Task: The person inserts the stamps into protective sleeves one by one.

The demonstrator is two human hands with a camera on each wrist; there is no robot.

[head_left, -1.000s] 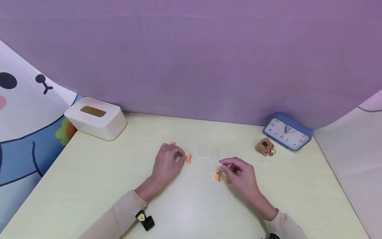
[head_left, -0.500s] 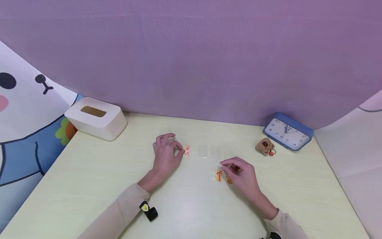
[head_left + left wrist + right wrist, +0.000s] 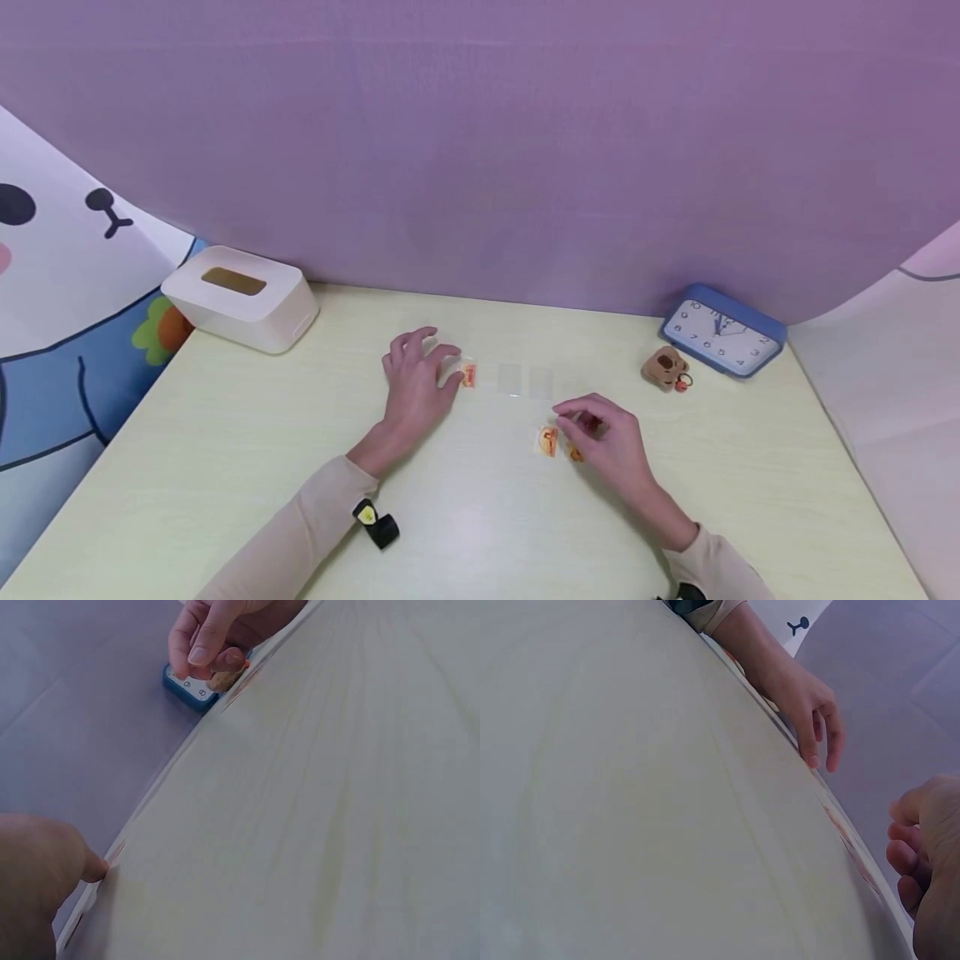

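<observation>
In the head view, a small clear square with orange print (image 3: 468, 374) lies flat at the left hand's fingertips. The left hand (image 3: 415, 387) has its thumb and forefinger parted beside it; in the left wrist view the thumb tip (image 3: 96, 868) is down at the tabletop. Two plain clear squares (image 3: 510, 379) lie side by side to the right. The right hand (image 3: 611, 442) hovers with loosely bent fingers, nothing seen between them. Below its fingertips lie another orange-printed square (image 3: 547, 441) and a similar orange piece (image 3: 575, 452), partly covered by the hand.
A white tissue box (image 3: 240, 296) stands at the table's back left. Toward the back right are a blue clock (image 3: 723, 329) and a brown bear-head keychain (image 3: 664, 367). A purple curtain (image 3: 480, 150) rises behind the table (image 3: 480, 533).
The left hand has moved slightly away from the body; its thumb and forefinger have parted. The printed square beside it now lies farther back. Another orange piece beyond that hand has gone from sight.
</observation>
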